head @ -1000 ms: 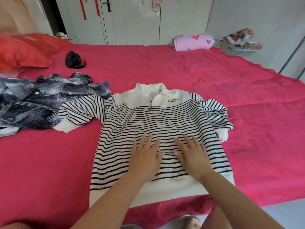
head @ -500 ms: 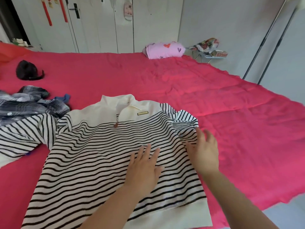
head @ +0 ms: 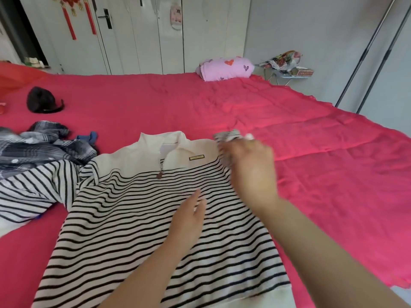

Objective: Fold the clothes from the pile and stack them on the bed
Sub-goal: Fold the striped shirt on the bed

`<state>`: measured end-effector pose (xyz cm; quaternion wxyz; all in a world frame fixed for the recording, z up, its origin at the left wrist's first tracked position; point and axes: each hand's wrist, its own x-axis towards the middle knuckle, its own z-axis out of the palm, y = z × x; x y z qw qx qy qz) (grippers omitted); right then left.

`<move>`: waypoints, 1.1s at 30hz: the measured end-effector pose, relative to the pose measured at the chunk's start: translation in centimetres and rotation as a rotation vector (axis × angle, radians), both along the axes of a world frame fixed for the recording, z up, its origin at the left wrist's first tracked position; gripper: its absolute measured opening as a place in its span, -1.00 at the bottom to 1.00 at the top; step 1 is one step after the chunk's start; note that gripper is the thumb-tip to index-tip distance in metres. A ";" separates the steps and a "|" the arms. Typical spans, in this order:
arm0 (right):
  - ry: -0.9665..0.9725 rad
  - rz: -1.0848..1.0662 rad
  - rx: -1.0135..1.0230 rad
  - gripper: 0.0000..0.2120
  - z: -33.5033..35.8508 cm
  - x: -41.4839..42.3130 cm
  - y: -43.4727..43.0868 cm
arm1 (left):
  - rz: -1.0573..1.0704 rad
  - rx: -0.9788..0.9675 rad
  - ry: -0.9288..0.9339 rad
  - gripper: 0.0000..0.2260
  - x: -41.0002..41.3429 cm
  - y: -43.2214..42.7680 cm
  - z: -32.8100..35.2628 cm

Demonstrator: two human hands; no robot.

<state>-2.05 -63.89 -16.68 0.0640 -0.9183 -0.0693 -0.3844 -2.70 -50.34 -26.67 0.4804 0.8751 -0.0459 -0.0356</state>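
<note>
The white hem of the striped sweater lay nearest, along the bottom of the frame. The garment was spread front-up on the red bed. Its long axis ran up the frame from hem to collar, so the neck pointed away, toward mid-frame.

The left hand rested on the chest at centre, fingers straight and close together, pinning the cloth. Right of the collar, the right hand gripped the bunched sleeve. Motion blur hid its individual fingers.

The knit looked soft, light and limp. It would probably sag and drag wherever lifted, so the shoulder seam and sleeve cuff seemed the best holds, with a flat palm keeping the body from sliding.

The other sleeve trailed off the left edge, lying against the pile of plaid shirts. Farther away lay a black cap at upper left and a pink heart-print pillow at the bed's far edge.
</note>
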 end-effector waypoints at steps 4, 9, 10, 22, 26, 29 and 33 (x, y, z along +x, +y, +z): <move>0.310 0.479 -0.348 -0.50 -5.6 -4.2 5.8 | 0.294 -0.962 0.416 -0.59 1.1 3.4 1.3; 0.447 0.625 -0.098 -0.63 -8.8 -6.4 5.4 | 0.383 -0.829 0.485 -0.63 0.3 7.3 1.6; 0.462 0.529 -0.006 -0.64 -8.7 -6.0 5.0 | 0.347 -0.755 0.459 -0.62 0.1 7.4 1.7; 0.580 0.359 0.576 -0.83 -6.7 -5.8 7.6 | 0.313 -0.784 0.428 -0.66 -0.4 9.1 2.2; 0.807 0.674 0.570 -0.79 -5.3 -6.6 10.6 | 0.420 -0.606 0.309 -0.82 -0.4 11.2 2.6; 0.807 0.506 0.671 -0.82 -5.6 -5.3 10.1 | 0.338 -0.384 0.210 -0.71 -0.9 11.8 3.3; 0.755 0.056 0.925 -0.66 -6.9 -3.2 7.9 | 0.018 0.176 0.092 -0.19 -2.3 11.2 2.5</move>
